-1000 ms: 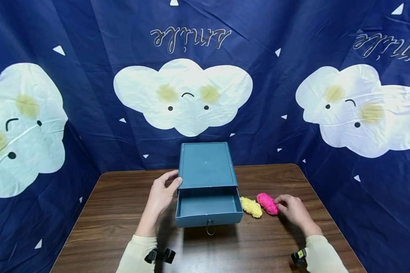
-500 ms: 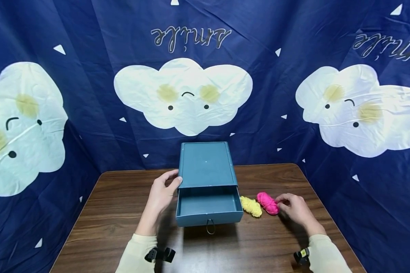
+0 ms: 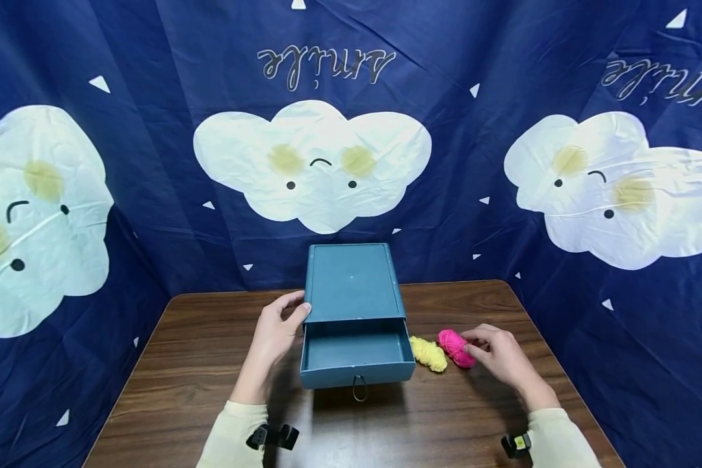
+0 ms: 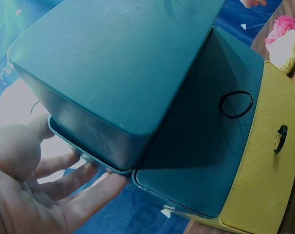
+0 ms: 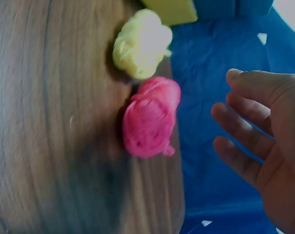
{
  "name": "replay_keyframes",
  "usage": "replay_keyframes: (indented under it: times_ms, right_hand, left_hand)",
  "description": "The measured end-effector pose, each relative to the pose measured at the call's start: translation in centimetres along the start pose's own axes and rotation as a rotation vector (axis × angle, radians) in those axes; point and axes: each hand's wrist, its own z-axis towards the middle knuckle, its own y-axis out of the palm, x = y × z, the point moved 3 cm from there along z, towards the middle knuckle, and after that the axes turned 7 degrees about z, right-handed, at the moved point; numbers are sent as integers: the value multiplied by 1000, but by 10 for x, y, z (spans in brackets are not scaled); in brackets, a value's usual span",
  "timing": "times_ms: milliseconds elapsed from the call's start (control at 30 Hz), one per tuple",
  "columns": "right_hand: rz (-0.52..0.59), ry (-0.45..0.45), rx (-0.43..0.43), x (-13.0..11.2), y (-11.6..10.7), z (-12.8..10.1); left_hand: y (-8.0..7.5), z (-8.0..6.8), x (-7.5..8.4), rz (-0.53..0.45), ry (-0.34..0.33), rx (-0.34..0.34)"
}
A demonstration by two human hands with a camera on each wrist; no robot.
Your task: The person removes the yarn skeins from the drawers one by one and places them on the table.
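A dark teal drawer cabinet (image 3: 353, 283) stands at the back middle, its top drawer (image 3: 358, 375) pulled out with bare floor showing. My left hand (image 3: 275, 333) rests at the cabinet's left front corner, the thumb at the top edge and fairly straight fingers against the side, as the left wrist view shows. On the table to the right lies a pink skein of yarn (image 3: 454, 348), beside a yellow skein of yarn (image 3: 428, 354). My right hand (image 3: 503, 357) hovers at the pink skein's right end. In the right wrist view its loosely spread fingers stand apart from the yarn.
Below the pulled-out drawer, a teal drawer front with a black ring handle (image 4: 236, 105) and a yellow drawer front (image 4: 264, 161) are closed. The brown wooden table (image 3: 210, 364) ends at a dark blue cloth wall (image 3: 169, 247) with white clouds.
My right hand has shifted slightly left, its fingers now overlapping the pink skein's end more. The left hand, cabinet and both skeins have stayed in place.
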Motion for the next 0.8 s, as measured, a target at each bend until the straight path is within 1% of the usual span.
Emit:
replay_keyframes:
  times_ms: [167, 367, 567, 800]
  right_hand:
    - [14, -51, 12, -20, 0, 0]
    - [40, -106, 32, -37, -1, 0]
    - [61, -161, 56, -56, -3, -1]
    - [119, -215, 48, -76, -5, -2]
  left_hand:
    - [1, 0, 0, 3, -2, 0]
    - [1, -2, 0, -10, -12, -1]
    - [0, -2, 1, 20, 1, 7]
    - [0, -2, 1, -11, -10, 0]
